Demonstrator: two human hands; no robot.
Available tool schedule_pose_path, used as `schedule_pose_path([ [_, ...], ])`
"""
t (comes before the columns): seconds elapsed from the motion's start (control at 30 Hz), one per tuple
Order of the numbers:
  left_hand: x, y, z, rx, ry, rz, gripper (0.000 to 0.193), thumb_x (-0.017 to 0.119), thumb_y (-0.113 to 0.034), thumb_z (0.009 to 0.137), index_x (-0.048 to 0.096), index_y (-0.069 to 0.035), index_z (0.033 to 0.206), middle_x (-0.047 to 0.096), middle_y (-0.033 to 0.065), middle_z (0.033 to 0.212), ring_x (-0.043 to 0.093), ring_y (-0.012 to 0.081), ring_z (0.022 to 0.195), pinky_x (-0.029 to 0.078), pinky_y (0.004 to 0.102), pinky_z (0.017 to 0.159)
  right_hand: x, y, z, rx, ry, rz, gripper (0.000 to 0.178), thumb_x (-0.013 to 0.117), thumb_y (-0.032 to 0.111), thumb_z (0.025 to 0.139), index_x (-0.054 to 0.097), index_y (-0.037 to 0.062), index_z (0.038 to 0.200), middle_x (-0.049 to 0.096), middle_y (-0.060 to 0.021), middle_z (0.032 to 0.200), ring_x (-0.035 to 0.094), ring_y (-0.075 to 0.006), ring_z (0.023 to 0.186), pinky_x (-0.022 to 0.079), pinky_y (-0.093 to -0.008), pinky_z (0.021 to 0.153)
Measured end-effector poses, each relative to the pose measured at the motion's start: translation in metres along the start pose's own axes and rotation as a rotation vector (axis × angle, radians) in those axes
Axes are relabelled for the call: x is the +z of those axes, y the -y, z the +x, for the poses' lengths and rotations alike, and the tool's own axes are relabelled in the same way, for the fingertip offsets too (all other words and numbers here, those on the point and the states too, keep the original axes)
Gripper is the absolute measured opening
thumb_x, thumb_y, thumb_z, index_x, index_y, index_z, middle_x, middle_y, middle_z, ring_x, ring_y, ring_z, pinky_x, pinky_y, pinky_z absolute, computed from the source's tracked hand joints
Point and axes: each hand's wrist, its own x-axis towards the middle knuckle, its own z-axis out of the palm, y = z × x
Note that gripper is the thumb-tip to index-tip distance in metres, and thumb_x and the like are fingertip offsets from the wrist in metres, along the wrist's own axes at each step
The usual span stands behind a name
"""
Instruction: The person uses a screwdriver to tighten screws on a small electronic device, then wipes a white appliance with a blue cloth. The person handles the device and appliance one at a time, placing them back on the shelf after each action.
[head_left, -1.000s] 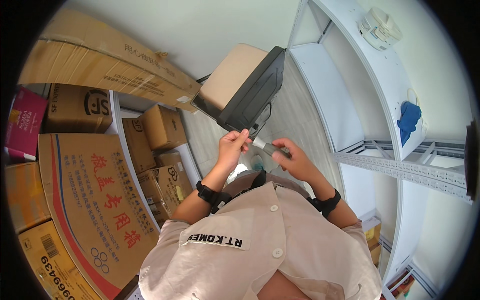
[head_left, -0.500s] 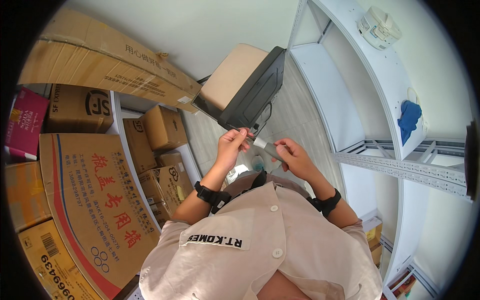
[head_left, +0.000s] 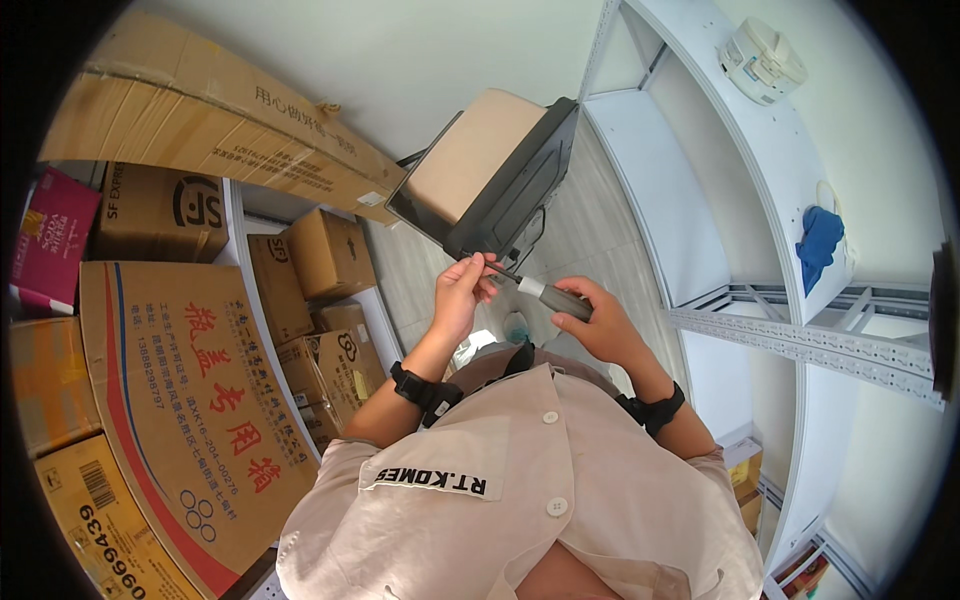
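Observation:
A screwdriver (head_left: pixel 555 297) with a grey handle, a pale collar and a thin dark shaft lies slantwise between my hands. My right hand (head_left: pixel 598 318) is closed round the handle. My left hand (head_left: pixel 463 290) pinches the far end of the shaft between thumb and fingertips, and these fingers hide its tip. Just beyond my hands stands a dark grey case (head_left: pixel 520 185) with a tan block or box (head_left: pixel 477 150) in it; the left fingertips overlap its near corner in the view, and I cannot tell whether they touch it.
Shelves with several cardboard boxes (head_left: pixel 200 400) rise on the left. A long carton (head_left: pixel 240 120) lies across behind them. White metal shelving (head_left: pixel 690 200) on the right bears a white pot-like appliance (head_left: pixel 763 60) and a blue cloth (head_left: pixel 820 242). Grey floor (head_left: pixel 590 215) shows between.
My right hand has shifted slightly right with the screwdriver's handle, and more of the dark shaft shows between my hands. My left hand has hardly moved.

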Motion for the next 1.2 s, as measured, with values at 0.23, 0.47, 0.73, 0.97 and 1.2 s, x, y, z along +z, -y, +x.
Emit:
schedule_pose_path([
  [0.23, -0.003, 0.006, 0.003, 0.039, 0.022, -0.009, 0.021, 0.059, -0.022, 0.099, 0.067, -0.003, 0.099, 0.070, 0.0066, 0.100, 0.058, 0.0050, 0.061, 0.045, 0.0204, 0.056, -0.004, -0.014, -0.005, 0.079, 0.128, 0.011, 0.032, 0.066, 0.015, 0.090, 0.054, 0.0035, 0.118, 0.060, -0.0043, 0.101, 0.057, -0.0119, 0.091, 0.048, -0.0297, 0.080],
  [0.47, 0.002, 0.004, 0.002, 0.000, 0.066, 0.002, 0.020, 0.060, -0.021, 0.098, 0.064, -0.002, 0.102, 0.069, 0.0083, 0.100, 0.058, 0.0066, 0.064, 0.044, 0.0217, 0.057, -0.011, -0.027, -0.010, 0.068, 0.100, 0.064, 0.030, 0.062, 0.019, 0.093, 0.054, 0.0039, 0.118, 0.057, -0.0025, 0.098, 0.052, -0.0109, 0.087, 0.044, -0.0278, 0.078],
  [0.73, 0.014, -0.004, 0.008, 0.066, 0.121, 0.126, 0.017, 0.063, -0.016, 0.096, 0.065, 0.000, 0.099, 0.069, 0.0101, 0.090, 0.059, 0.0093, 0.066, 0.046, 0.0238, 0.059, -0.028, -0.024, -0.010, 0.029, 0.102, 0.144, 0.032, 0.065, 0.020, 0.090, 0.055, 0.0047, 0.116, 0.056, -0.0012, 0.094, 0.051, -0.0102, 0.085, 0.043, -0.0275, 0.076],
  [0.97, 0.065, -0.018, 0.018, 0.171, 0.289, 0.328, 0.014, 0.066, -0.013, 0.093, 0.067, 0.001, 0.096, 0.071, 0.0100, 0.086, 0.062, 0.0111, 0.067, 0.048, 0.0248, 0.060, -0.060, -0.016, -0.015, -0.070, -0.001, -0.134, 0.037, 0.074, 0.027, 0.083, 0.060, 0.0034, 0.108, 0.060, -0.0061, 0.083, 0.056, -0.0168, 0.074, 0.044, -0.0311, 0.067],
  [1.2, 0.153, 0.005, 0.063, 0.096, 0.423, 0.392, 0.015, 0.067, -0.013, 0.093, 0.068, 0.001, 0.096, 0.070, 0.0067, 0.083, 0.061, 0.0091, 0.066, 0.047, 0.0229, 0.059, -0.132, -0.022, -0.040, 0.152, -0.152, -0.112, 0.037, 0.075, 0.030, 0.080, 0.064, 0.0015, 0.101, 0.064, -0.0129, 0.080, 0.060, -0.0233, 0.073, 0.046, -0.0341, 0.067],
])
